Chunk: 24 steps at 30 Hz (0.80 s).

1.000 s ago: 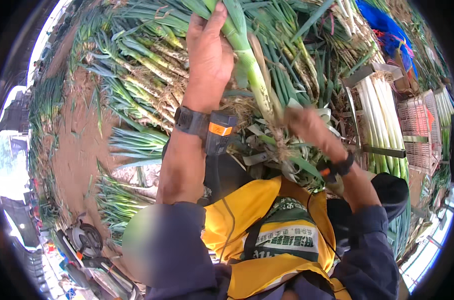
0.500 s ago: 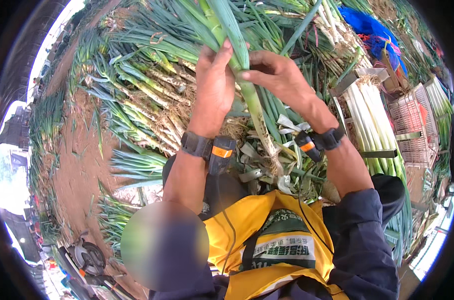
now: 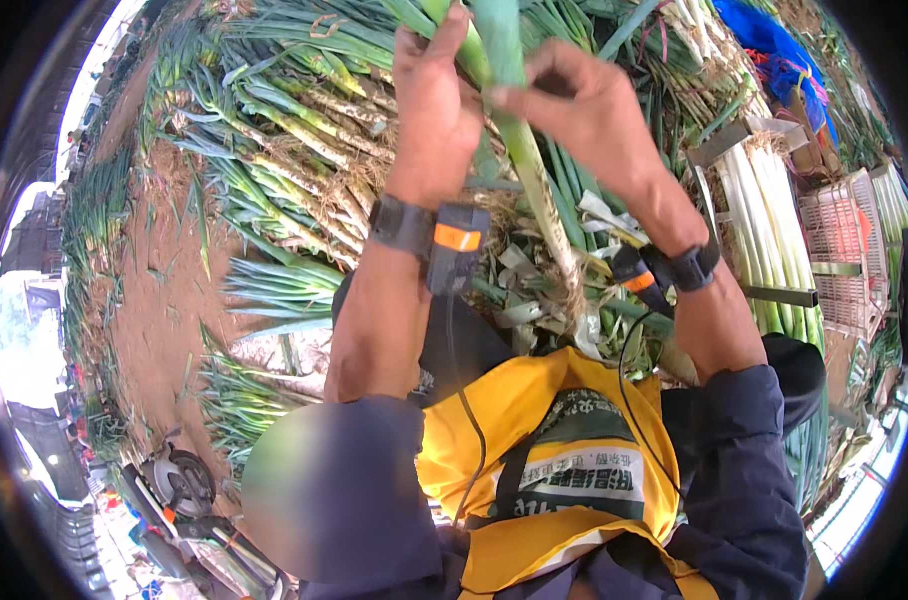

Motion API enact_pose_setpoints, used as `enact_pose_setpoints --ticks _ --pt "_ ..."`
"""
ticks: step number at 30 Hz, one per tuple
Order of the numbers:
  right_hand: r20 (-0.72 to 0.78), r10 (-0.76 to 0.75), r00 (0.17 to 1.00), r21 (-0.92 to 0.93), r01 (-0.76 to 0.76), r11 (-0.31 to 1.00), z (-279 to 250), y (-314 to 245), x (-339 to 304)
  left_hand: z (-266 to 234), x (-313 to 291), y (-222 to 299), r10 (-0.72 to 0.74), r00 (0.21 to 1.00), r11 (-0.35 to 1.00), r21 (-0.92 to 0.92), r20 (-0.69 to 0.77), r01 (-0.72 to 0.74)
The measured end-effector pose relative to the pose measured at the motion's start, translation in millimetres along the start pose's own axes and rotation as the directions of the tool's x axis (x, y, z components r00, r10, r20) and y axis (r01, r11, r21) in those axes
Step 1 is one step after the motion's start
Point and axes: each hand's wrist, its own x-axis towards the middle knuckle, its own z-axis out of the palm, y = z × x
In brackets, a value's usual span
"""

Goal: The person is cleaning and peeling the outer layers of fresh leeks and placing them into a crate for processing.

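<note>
A large green onion (image 3: 532, 180) hangs slanted in front of me, its rooted end low above the litter and its green leaves running out past the top edge. My left hand (image 3: 436, 115) is wrapped round its leafy part, thumb pointing up along the stalk. Against the same stalk, from the right, my right hand (image 3: 592, 105) pinches at the place where the leaves begin, thumb and fingers together. Whether it holds the stalk or a loose outer leaf is blurred. Discarded leaves and peelings (image 3: 519, 290) lie beneath the root end.
Unpeeled green onions (image 3: 314, 150) with muddy roots are heaped on the left and far side. To the right, cleaned white stalks (image 3: 759, 215) lie in a metal frame (image 3: 719, 145), beside a white plastic crate (image 3: 842, 245). Blue sheeting (image 3: 774, 45) sits at the far right. Bare soil (image 3: 164, 300) shows leftward.
Both hands and the green onion appear higher in the picture, farther from my body. The right hand keeps its pinch at the stalk. The whole view has shifted slightly.
</note>
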Motion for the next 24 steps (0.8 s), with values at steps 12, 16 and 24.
enact_pose_setpoints --ticks 12,16,24 --pt "0.286 0.512 0.81 -0.249 -0.453 0.856 -78.3 86.2 -148.9 -41.0 6.5 25.1 0.037 0.984 0.981 -0.182 -0.177 -0.069" --pt "0.126 0.334 0.934 -0.532 -0.22 0.818 -79.4 105.4 -177.2 -40.5 2.3 21.1 0.029 0.989 0.976 -0.211 -0.143 -0.059" --pt "0.299 -0.48 0.825 -0.486 0.564 0.667 9.0 7.5 -28.3 -26.7 5.2 12.4 -0.077 0.988 0.96 -0.277 -0.132 0.038"
